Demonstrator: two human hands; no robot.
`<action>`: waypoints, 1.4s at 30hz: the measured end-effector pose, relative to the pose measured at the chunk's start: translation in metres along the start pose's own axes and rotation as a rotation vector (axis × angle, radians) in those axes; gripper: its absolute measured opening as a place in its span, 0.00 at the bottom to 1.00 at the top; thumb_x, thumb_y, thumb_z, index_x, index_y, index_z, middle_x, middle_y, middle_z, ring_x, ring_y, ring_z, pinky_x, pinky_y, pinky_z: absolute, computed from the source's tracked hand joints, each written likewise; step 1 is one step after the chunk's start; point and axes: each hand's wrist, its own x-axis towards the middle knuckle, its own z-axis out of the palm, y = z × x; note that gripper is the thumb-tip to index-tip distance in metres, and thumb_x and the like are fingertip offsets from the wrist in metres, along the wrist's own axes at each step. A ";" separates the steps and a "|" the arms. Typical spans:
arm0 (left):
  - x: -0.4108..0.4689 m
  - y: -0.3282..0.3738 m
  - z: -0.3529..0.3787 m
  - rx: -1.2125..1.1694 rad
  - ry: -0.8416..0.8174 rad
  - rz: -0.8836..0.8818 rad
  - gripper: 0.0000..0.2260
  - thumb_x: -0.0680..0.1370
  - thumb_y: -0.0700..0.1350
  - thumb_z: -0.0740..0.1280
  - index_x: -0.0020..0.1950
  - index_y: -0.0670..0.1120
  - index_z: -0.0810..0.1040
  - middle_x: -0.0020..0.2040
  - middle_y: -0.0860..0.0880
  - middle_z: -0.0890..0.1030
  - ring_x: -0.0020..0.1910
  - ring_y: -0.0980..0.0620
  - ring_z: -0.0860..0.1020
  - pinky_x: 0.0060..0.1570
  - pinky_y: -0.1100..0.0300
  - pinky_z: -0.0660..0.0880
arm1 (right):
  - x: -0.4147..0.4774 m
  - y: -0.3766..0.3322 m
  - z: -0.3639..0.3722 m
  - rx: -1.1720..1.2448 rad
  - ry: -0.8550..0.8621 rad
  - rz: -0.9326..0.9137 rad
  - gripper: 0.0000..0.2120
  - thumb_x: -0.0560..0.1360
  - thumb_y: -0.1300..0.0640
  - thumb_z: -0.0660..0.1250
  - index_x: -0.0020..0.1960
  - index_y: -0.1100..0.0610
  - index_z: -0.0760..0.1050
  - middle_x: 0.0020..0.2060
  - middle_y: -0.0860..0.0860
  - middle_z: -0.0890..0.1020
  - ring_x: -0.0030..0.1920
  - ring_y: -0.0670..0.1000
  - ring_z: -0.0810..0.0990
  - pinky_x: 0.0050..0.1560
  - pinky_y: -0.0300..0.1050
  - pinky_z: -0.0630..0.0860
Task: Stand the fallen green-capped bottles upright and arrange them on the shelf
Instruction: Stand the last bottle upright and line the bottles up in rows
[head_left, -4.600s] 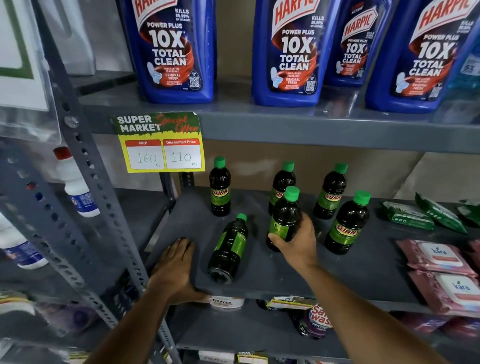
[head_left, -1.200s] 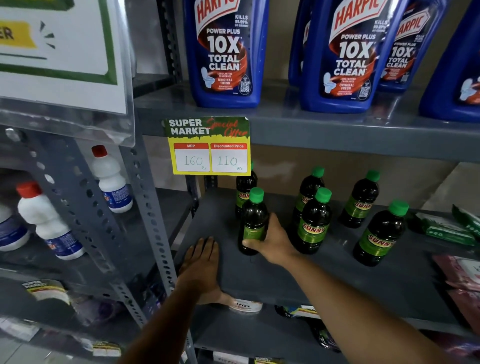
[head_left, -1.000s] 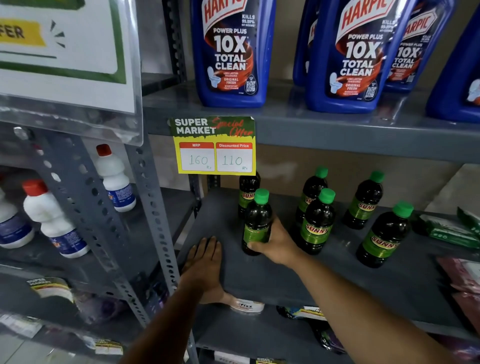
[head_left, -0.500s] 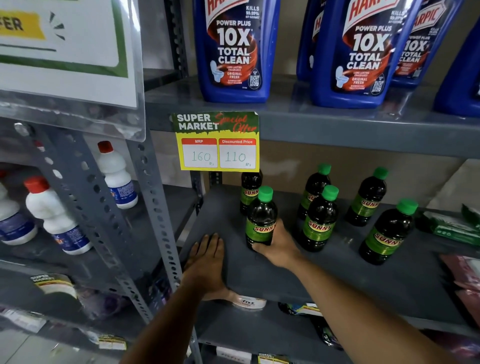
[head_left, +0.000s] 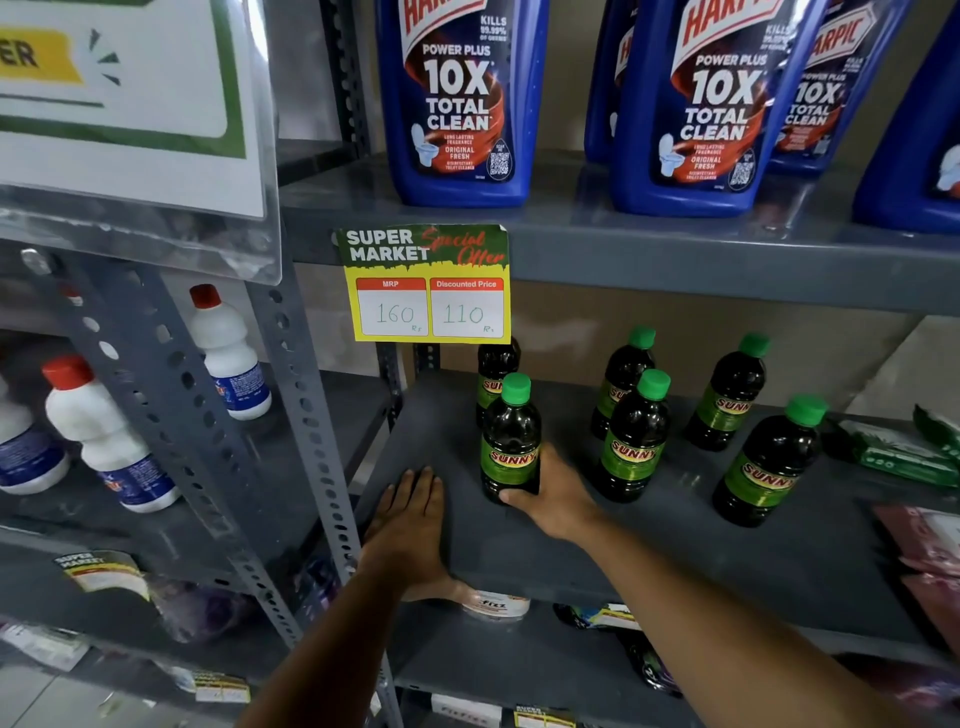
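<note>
Several dark green-capped bottles with green "SUNNY" labels stand upright on the grey middle shelf (head_left: 649, 551). My right hand (head_left: 553, 499) grips the base of the front-left bottle (head_left: 510, 439), which stands upright with its label facing me. Behind it, another bottle (head_left: 493, 371) is partly hidden under the price tag. To the right stand a front-middle bottle (head_left: 635, 439), a back-middle bottle (head_left: 623, 376), a back-right bottle (head_left: 727, 397) and a front-right bottle (head_left: 769, 465). My left hand (head_left: 410, 525) lies flat, fingers spread, on the shelf's front-left corner. No bottle lies on its side.
A yellow price tag (head_left: 427, 285) hangs from the upper shelf, which carries blue Harpic bottles (head_left: 457, 104). A perforated steel upright (head_left: 311, 415) stands left of my hands. White red-capped bottles (head_left: 104, 436) fill the left bay. Green (head_left: 898, 452) and pink packets (head_left: 930, 540) lie at the right.
The fallen bottle was raised upright at the front left. In the last second my right hand turned it so the label faces me and slid down to its base. My left hand stayed put.
</note>
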 end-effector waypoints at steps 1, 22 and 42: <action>0.000 0.000 0.001 -0.004 0.002 -0.001 0.70 0.56 0.78 0.71 0.79 0.43 0.35 0.81 0.44 0.38 0.79 0.44 0.38 0.78 0.46 0.40 | -0.001 -0.001 0.000 -0.014 -0.009 -0.006 0.34 0.68 0.52 0.77 0.69 0.53 0.65 0.63 0.51 0.77 0.63 0.50 0.75 0.57 0.41 0.67; 0.007 -0.003 0.004 0.025 -0.037 -0.007 0.70 0.53 0.80 0.68 0.79 0.46 0.35 0.81 0.46 0.36 0.79 0.46 0.35 0.78 0.45 0.40 | -0.064 -0.012 0.023 -0.037 -0.031 -0.086 0.35 0.68 0.49 0.76 0.69 0.53 0.64 0.63 0.51 0.78 0.63 0.51 0.76 0.60 0.43 0.72; 0.008 -0.012 0.010 -0.060 0.033 0.046 0.72 0.50 0.83 0.65 0.79 0.48 0.34 0.81 0.47 0.38 0.79 0.46 0.38 0.76 0.49 0.36 | -0.028 0.045 -0.078 0.160 0.521 0.152 0.53 0.61 0.48 0.82 0.75 0.59 0.55 0.69 0.56 0.73 0.68 0.57 0.71 0.66 0.51 0.68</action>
